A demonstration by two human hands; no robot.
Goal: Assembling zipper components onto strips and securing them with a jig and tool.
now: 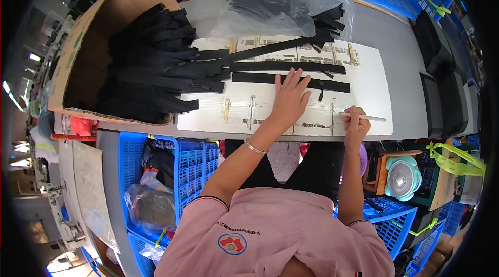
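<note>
A black zipper [333,86] lies crosswise on a white board [371,84], its dark pull hanging toward me. My left hand [290,100] rests flat, fingers spread, with the fingertips on and over this zipper. In my right hand [356,126], near the board's front edge at the right, is a slim white stick like a marking pencil [375,118], held in a pinch. It lies almost level, and its left end is by the fingers. Just beyond, a second black zipper [254,66] runs parallel. Farther back, another zipper [270,47] slants toward a small black pile [327,22].
On the left, a cardboard box [83,32] lies open toward the board, with many black zippers [156,63] spilling out. Clear plastic bags [275,1] cover the table's back. Black cases [442,84] stand at right. Blue baskets [195,173] sit below the table edge.
</note>
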